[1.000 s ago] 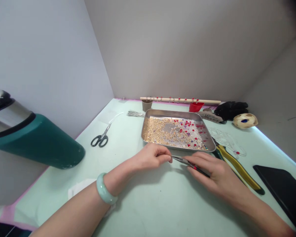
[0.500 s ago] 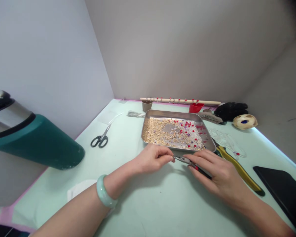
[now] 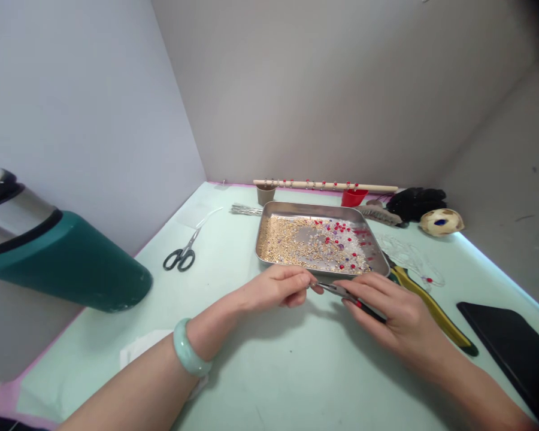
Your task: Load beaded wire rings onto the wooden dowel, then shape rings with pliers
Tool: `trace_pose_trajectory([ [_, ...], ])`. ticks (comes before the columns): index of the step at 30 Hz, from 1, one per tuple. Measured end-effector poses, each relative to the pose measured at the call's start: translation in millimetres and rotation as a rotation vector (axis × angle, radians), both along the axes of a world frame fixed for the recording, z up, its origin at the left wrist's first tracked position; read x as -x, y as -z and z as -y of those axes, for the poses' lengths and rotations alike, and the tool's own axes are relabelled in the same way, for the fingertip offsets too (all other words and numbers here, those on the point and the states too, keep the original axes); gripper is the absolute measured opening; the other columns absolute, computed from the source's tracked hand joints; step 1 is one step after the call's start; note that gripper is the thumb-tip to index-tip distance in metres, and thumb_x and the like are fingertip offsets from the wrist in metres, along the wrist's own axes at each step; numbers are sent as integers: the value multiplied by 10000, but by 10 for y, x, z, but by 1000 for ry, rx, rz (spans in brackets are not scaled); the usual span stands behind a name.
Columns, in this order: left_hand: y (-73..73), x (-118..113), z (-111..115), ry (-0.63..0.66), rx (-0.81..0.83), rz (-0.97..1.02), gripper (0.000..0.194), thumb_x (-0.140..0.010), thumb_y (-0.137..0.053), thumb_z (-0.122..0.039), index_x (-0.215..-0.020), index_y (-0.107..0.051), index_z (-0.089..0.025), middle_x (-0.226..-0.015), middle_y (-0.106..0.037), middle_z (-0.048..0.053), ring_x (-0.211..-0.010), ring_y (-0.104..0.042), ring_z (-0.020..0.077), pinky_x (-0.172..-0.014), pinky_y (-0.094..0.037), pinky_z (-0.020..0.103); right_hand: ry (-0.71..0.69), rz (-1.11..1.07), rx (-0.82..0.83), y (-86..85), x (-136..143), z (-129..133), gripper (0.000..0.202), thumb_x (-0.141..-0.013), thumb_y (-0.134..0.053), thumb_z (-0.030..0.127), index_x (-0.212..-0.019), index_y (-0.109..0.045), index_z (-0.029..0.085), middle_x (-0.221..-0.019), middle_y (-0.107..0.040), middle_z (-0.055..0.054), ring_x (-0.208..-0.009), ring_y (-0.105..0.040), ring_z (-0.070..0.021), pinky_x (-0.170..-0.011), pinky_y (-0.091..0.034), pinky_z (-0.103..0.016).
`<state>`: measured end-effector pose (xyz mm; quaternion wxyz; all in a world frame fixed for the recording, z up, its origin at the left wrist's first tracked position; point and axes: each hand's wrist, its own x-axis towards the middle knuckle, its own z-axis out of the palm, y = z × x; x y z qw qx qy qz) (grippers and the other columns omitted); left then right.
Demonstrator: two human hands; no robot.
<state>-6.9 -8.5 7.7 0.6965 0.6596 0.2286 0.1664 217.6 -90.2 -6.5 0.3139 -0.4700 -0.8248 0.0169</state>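
Observation:
My right hand (image 3: pixel 381 305) is closed around slim pliers (image 3: pixel 341 291) with dark handles, their jaws pointing left. My left hand (image 3: pixel 281 287), with a pale green bangle (image 3: pixel 189 348) on its wrist, pinches a tiny piece at the tips of the jaws. What that piece is, I cannot make out. Just behind both hands lies a metal tray (image 3: pixel 381 254) holding gold, clear, red and purple beads (image 3: pixel 291 236). Yellow-handled pliers (image 3: pixel 431 308) rest beyond my right hand, partly hidden by it.
At left stand a green tumbler (image 3: pixel 85 263) and black-handled scissors (image 3: pixel 179 258). Wires (image 3: pixel 245 209) lie by the tray. Behind it, a wooden rod (image 3: pixel 296 184) with beaded rings spans a brown cup (image 3: pixel 266 194) and a red cup (image 3: pixel 354 197). A black flat object (image 3: pixel 507 341) lies at right.
My left fingers have shifted their pinch at the plier tips, the thumb now higher and the other fingers curled under. My right hand keeps its hold on the pliers.

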Motion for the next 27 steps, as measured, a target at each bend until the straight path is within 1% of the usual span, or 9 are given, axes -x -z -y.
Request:
trace_pose_trajectory([
  [4, 15, 3, 2, 3, -19, -28, 271, -893, -455, -355, -955, -595, -131, -556, -396, -58, -506, -312, 69, -502, -246, 214, 12, 30, -22, 17, -6, -6, 258, -854, -535, 157, -1101, -604, 191, -909, -625, -69, -816, -576, -169, -694, -485, -313],
  [11, -44, -15, 16, -41, -85, -111, 220, -862, -494, -315, -855, -607, -127, -580, -410, -46, -522, -327, 68, -509, -255, 208, 9, 103, -114, 17, -16, -11, 302, -820, -569, 130, -1121, -600, 137, -913, -624, -98, -809, -556, -191, -689, -464, -344],
  [16, -38, -10, 4, -42, -121, -135, 242, -866, -484, -312, -907, -629, -122, -594, -400, -43, -531, -318, 70, -503, -253, 203, 35, 152, -160, 5, -19, -14, 291, -812, -584, 155, -1101, -621, 139, -899, -637, -102, -799, -561, -205, -672, -452, -351],
  [20, -6, 2, -2, -30, -177, -148, 274, -877, -468, -323, -952, -644, -127, -608, -378, -41, -543, -312, 74, -505, -254, 207, 35, 152, -171, 0, -18, -6, 277, -812, -582, 151, -1082, -633, 128, -890, -644, -107, -794, -567, -204, -671, -449, -346],
  [23, 16, 5, -2, -34, -217, -168, 276, -875, -468, -334, -927, -648, -132, -595, -360, -44, -537, -303, 78, -499, -249, 212, 29, 154, -153, -5, -11, 5, 263, -818, -574, 150, -1072, -635, 131, -891, -644, -103, -797, -566, -200, -679, -448, -343],
  [27, 17, 3, -1, -59, -287, -203, 263, -867, -469, -321, -902, -655, -138, -584, -375, -45, -535, -315, 80, -499, -258, 213, 27, 158, -140, -11, 3, 10, 253, -825, -560, 156, -1066, -635, 137, -881, -639, -95, -790, -565, -195, -678, -447, -336],
])
